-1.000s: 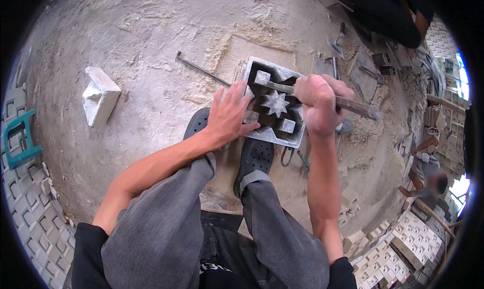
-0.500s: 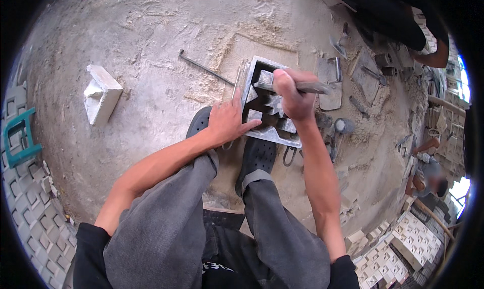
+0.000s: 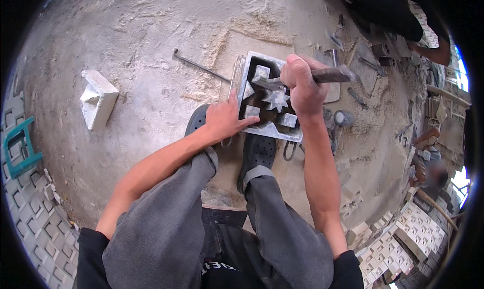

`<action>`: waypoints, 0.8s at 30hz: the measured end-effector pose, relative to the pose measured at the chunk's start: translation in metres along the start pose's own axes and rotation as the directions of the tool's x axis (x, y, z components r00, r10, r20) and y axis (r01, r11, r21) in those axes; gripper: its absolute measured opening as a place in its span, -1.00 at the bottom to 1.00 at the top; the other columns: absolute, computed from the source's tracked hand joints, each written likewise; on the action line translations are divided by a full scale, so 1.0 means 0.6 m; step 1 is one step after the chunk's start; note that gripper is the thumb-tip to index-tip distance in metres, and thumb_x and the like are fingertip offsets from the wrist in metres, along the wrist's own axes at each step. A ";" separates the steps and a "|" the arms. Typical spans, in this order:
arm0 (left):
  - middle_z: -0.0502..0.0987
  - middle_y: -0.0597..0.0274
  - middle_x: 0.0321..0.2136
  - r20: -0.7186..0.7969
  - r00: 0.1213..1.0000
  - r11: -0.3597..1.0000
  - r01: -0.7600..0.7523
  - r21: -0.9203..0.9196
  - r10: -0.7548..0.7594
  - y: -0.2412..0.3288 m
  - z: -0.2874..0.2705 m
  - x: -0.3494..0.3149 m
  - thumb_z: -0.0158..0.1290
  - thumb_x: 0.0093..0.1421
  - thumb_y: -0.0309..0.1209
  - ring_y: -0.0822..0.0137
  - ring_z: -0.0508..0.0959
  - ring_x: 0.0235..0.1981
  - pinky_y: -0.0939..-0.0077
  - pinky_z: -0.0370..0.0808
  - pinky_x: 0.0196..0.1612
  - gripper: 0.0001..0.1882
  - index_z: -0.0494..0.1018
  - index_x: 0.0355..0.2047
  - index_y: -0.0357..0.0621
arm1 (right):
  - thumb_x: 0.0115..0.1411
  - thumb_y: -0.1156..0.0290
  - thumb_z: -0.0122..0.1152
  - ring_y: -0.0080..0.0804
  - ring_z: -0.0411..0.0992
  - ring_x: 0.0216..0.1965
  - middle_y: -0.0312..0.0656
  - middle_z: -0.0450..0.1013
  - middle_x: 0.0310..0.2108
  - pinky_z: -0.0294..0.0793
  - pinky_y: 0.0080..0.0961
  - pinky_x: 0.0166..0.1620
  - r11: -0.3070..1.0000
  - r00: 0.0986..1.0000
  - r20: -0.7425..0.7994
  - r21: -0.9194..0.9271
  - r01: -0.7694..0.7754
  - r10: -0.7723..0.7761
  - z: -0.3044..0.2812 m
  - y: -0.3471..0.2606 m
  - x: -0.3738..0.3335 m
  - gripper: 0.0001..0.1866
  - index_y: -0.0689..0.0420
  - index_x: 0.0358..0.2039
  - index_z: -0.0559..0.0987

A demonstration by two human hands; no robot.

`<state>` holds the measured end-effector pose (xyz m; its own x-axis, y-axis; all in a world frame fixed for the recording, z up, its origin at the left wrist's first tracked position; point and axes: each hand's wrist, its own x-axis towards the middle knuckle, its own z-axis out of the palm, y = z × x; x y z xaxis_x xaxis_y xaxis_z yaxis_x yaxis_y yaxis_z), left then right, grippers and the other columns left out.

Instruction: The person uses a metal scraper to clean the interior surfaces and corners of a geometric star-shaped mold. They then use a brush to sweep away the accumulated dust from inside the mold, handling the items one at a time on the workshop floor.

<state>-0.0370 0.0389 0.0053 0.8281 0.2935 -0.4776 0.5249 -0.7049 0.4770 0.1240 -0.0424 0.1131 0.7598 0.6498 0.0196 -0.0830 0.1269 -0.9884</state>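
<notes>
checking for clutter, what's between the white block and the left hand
Dusty ground, then the dark left clog just before the left hand, in the head view.

The right hand [image 3: 306, 87] has shifted leftward with its tool [image 3: 335, 75] since earlier.

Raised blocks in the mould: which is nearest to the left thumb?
The lower-left square block in the mould: the left hand has its thumb beside it; the star and other blocks lie farther away.
</notes>
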 end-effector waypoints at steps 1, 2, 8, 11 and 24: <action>0.59 -0.25 -0.37 -0.013 1.000 1.000 -0.011 0.017 0.011 0.004 -0.003 0.005 0.02 -0.01 0.43 -0.09 0.64 -0.30 0.11 0.52 -0.17 0.24 0.03 0.23 -0.59 | 0.21 0.40 0.12 -0.72 0.06 -0.68 -0.47 0.13 -0.77 -0.01 -0.54 -0.62 0.996 0.999 0.014 -0.076 0.053 -0.052 -0.008 -0.006 -0.003 -0.57 0.19 -0.77 0.29; 0.59 -0.25 -0.37 -0.007 1.000 0.999 -0.028 0.023 0.028 0.010 -0.002 0.008 0.02 -0.01 0.43 -0.09 0.64 -0.30 0.11 0.52 -0.17 0.24 0.03 0.23 -0.59 | 0.21 0.40 0.12 -0.72 0.06 -0.68 -0.47 0.13 -0.77 -0.01 -0.54 -0.62 0.995 0.998 -0.004 -0.082 0.057 -0.057 -0.019 0.014 -0.010 -0.57 0.19 -0.77 0.29; 0.59 -0.25 -0.41 -0.027 0.997 0.997 -0.069 0.021 0.069 0.004 0.015 0.013 0.03 -0.02 0.43 -0.11 0.64 -0.35 0.10 0.53 -0.22 0.24 0.04 0.22 -0.59 | 0.14 0.42 0.13 -0.68 0.04 -0.67 -0.38 0.03 -0.77 0.05 -0.49 -0.61 0.947 0.998 0.066 -0.321 0.026 -0.005 -0.004 0.050 0.016 -0.61 0.23 -0.74 0.22; 0.59 -0.25 -0.42 -0.042 0.999 0.998 -0.027 0.053 0.030 -0.002 0.015 0.010 0.03 -0.01 0.43 -0.11 0.64 -0.36 0.10 0.53 -0.24 0.24 0.03 0.22 -0.59 | 0.13 0.44 0.16 -0.71 0.04 -0.66 -0.44 0.04 -0.75 0.02 -0.53 -0.61 0.979 1.000 -0.019 -0.202 0.003 -0.007 0.019 0.003 0.002 -0.61 0.20 -0.75 0.23; 0.58 -0.28 -0.36 0.002 1.000 1.000 0.000 0.004 0.000 0.001 0.011 0.015 0.09 0.03 0.34 -0.18 0.62 -0.31 0.08 0.53 -0.26 0.16 -0.02 0.23 -0.49 | 0.18 0.41 0.09 -0.74 0.08 -0.68 -0.52 0.16 -0.74 0.02 -0.58 -0.61 0.988 0.994 -0.083 -0.141 0.058 -0.070 0.003 0.016 0.017 -0.60 0.14 -0.77 0.28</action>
<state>-0.0302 0.0367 -0.0035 0.8275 0.2924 -0.4794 0.5244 -0.7075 0.4738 0.1294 -0.0331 0.1043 0.8148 0.5746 0.0765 0.0533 0.0571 -0.9969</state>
